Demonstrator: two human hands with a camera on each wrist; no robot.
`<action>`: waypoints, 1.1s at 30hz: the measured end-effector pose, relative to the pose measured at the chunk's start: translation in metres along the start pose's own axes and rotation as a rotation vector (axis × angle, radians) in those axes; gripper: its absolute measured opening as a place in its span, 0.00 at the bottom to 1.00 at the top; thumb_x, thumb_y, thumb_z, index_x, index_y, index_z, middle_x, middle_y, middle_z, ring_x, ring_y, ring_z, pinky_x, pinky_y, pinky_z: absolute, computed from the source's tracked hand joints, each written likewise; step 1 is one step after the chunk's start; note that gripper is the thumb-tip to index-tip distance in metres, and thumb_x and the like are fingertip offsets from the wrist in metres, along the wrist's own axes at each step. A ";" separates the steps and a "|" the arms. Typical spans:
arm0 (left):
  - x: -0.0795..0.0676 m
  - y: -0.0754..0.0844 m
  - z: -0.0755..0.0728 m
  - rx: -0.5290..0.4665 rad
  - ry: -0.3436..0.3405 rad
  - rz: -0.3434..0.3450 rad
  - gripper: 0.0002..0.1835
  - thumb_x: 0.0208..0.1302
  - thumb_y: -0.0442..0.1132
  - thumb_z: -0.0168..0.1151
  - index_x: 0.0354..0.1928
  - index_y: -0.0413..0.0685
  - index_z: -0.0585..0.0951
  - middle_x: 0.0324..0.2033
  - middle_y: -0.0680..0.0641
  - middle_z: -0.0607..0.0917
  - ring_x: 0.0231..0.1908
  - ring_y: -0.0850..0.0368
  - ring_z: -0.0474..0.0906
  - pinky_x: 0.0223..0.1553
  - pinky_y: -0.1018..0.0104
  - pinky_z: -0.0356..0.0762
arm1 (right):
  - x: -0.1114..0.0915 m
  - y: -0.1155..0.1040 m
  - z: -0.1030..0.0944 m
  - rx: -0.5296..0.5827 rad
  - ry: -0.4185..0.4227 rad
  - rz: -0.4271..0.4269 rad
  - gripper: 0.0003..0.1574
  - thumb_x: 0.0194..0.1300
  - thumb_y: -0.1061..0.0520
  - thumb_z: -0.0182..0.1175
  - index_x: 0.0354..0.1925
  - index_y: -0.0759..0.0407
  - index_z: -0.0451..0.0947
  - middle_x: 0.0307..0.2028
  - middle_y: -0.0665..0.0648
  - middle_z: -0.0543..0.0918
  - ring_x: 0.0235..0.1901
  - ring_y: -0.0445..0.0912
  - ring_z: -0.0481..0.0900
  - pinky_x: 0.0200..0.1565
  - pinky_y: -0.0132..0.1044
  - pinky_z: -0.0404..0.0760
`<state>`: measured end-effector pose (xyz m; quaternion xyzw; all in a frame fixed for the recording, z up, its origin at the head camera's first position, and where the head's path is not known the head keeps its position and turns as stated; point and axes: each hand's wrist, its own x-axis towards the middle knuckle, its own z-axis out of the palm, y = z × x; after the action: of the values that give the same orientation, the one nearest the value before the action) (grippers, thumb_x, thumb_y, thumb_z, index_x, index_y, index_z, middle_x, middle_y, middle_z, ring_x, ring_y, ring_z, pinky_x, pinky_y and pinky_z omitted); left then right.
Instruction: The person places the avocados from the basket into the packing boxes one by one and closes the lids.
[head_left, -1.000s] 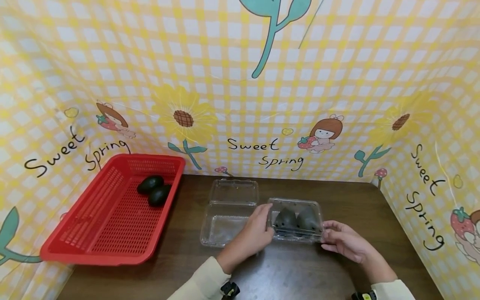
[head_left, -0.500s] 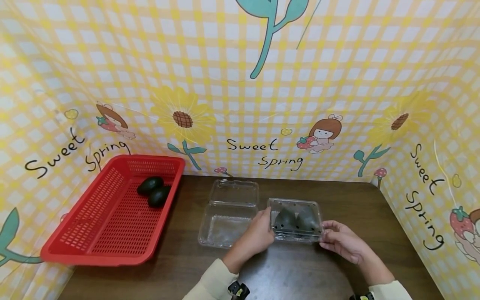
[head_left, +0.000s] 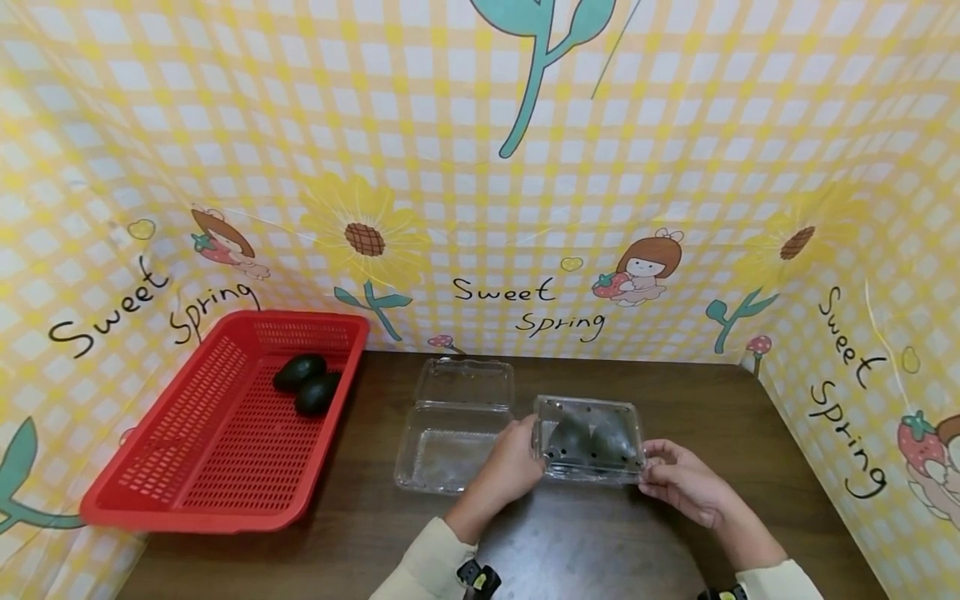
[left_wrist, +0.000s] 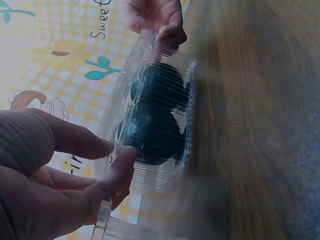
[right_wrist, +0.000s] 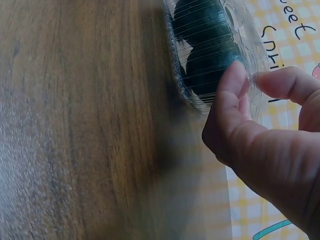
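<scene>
A clear plastic clamshell box, its lid down, sits at the middle right of the table in the head view. Inside it are dark green avocados, partly hidden by ribbed plastic and glare. My left hand pinches the box's rim at its left end, thumb and forefinger on the edge in the left wrist view. At the opposite end my right hand pinches the rim between thumb and forefinger. Left of my left hand lies a second clear clamshell box, standing open with its lid folded back.
A red perforated basket stands at the left of the brown table, with two dark avocados near its right wall. Yellow checked cloth walls in the back and both sides of the table.
My left hand has slid slightly down and its fingers have drawn back from the lid's left side. The right hand and the closed box have hardly moved.
</scene>
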<state>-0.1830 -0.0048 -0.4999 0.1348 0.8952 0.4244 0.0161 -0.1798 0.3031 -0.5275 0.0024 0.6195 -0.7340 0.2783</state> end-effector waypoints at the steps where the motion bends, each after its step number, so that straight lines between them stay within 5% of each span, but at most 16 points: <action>1: 0.000 0.000 0.000 -0.003 0.000 -0.002 0.30 0.47 0.23 0.68 0.58 0.31 0.79 0.33 0.44 0.81 0.38 0.52 0.76 0.44 0.54 0.81 | 0.000 0.000 0.000 0.002 -0.005 0.001 0.28 0.67 0.71 0.54 0.61 0.62 0.56 0.35 0.53 0.77 0.38 0.43 0.83 0.47 0.36 0.85; 9: 0.002 -0.003 0.002 0.014 0.004 -0.008 0.36 0.46 0.23 0.70 0.63 0.27 0.76 0.38 0.40 0.82 0.41 0.49 0.77 0.48 0.52 0.81 | 0.000 -0.001 0.000 0.039 -0.043 -0.007 0.26 0.68 0.72 0.53 0.59 0.59 0.58 0.36 0.52 0.76 0.39 0.43 0.82 0.48 0.37 0.85; 20: 0.005 0.003 0.003 0.079 0.010 -0.009 0.28 0.47 0.24 0.72 0.55 0.31 0.80 0.35 0.43 0.81 0.40 0.48 0.78 0.46 0.52 0.81 | 0.000 -0.005 0.001 0.061 -0.031 -0.013 0.23 0.71 0.73 0.49 0.60 0.60 0.58 0.38 0.52 0.77 0.40 0.41 0.81 0.50 0.36 0.85; 33: 0.027 0.005 0.009 0.106 0.005 -0.038 0.33 0.46 0.22 0.67 0.60 0.29 0.78 0.45 0.34 0.83 0.48 0.40 0.81 0.54 0.47 0.82 | 0.012 -0.012 -0.010 0.046 0.017 -0.057 0.21 0.74 0.72 0.49 0.61 0.63 0.59 0.38 0.51 0.78 0.40 0.40 0.81 0.50 0.34 0.84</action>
<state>-0.2069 0.0117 -0.4995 0.1175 0.9188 0.3765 0.0147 -0.1981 0.3085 -0.5228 -0.0025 0.6045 -0.7557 0.2520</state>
